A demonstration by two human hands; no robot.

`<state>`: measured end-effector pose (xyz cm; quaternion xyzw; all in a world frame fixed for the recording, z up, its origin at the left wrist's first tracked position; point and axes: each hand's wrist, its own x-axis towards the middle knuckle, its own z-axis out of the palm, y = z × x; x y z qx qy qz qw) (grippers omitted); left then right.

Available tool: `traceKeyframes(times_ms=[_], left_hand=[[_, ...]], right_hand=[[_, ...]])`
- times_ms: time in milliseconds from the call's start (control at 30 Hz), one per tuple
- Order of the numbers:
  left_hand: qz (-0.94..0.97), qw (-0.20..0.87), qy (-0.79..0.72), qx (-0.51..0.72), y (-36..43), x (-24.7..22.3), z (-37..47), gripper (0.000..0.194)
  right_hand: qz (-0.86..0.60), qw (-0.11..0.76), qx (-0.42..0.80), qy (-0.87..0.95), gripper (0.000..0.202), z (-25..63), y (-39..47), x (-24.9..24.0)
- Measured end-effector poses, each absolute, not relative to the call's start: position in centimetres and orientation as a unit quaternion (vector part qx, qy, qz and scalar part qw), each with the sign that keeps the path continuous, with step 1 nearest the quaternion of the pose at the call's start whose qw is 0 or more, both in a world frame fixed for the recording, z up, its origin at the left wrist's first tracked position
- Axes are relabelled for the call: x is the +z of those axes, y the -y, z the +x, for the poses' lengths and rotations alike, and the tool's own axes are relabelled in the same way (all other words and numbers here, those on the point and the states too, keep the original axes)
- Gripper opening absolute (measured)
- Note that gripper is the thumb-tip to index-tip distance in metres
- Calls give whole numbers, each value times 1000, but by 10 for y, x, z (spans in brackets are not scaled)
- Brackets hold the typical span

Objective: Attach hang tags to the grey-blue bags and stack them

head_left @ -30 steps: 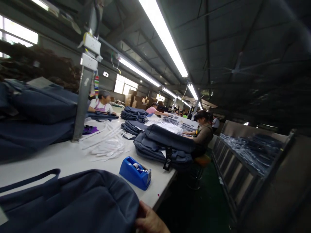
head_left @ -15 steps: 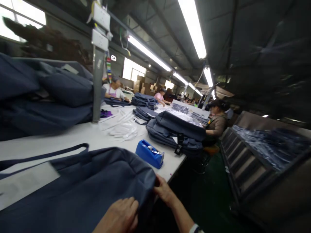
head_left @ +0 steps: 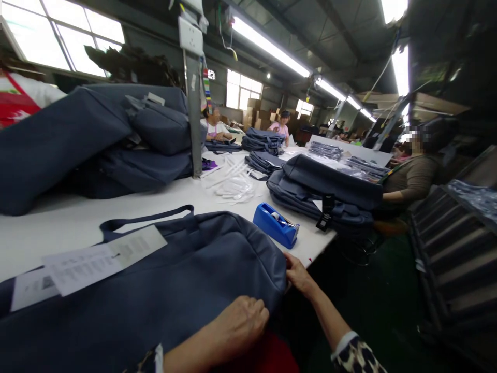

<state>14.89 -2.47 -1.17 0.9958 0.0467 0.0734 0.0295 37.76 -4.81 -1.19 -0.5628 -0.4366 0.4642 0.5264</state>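
Note:
A large navy bag [head_left: 186, 274] lies on the white table in front of me, its strap handle looped up at the far side. Paper tags [head_left: 91, 264] with print rest on its upper face. With curled fingers, my left hand [head_left: 246, 318] grips the bag's near edge close to its right end. At the right end's corner, my right hand [head_left: 298, 272] pinches the fabric; its fingertips are partly hidden behind the bag. Just beyond that corner stands a blue tape dispenser [head_left: 275, 225].
Stacked navy bags [head_left: 322, 191] with a black tag sit past the dispenser. More bags [head_left: 97, 140] are heaped at left beside a metal post [head_left: 194, 109]. White strips [head_left: 233, 181] lie mid-table. Co-workers [head_left: 411, 171] stand or sit around. A cart [head_left: 446, 259] is at right.
My view has swung left, so things appear further right. Both hands keep their hold near the bag's right end. The tags on the bag now show more fully.

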Motion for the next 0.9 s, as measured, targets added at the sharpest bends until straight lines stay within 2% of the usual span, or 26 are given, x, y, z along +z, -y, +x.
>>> traceKeyframes(times_ms=[100, 200, 233, 367, 433, 633, 767, 900], left_hand=[[991, 75, -66, 90, 26, -7, 147, 8], [972, 129, -118, 156, 27, -2, 143, 7], [962, 142, -140, 186, 26, -1, 143, 16], [946, 161, -171, 224, 21, -4, 146, 82], [956, 166, -154, 185, 18, -6, 149, 93], [968, 174, -140, 113, 14, -6, 152, 95], [969, 168, -147, 106, 16, -5, 152, 97], [972, 164, -142, 93, 20, -4, 149, 92]], right_hand=[[-568, 516, 484, 421, 35, 382, 53, -9], [-571, 505, 503, 407, 25, 386, 60, -5], [-571, 504, 507, 404, 23, 387, 61, -4], [-568, 506, 517, 393, 22, 392, 63, -7], [-566, 506, 526, 383, 23, 396, 63, -10], [-557, 494, 563, 358, 47, 398, 63, -8], [-604, 511, 472, 388, 42, 381, 58, -6], [-634, 526, 403, 398, 38, 370, 53, -15]])
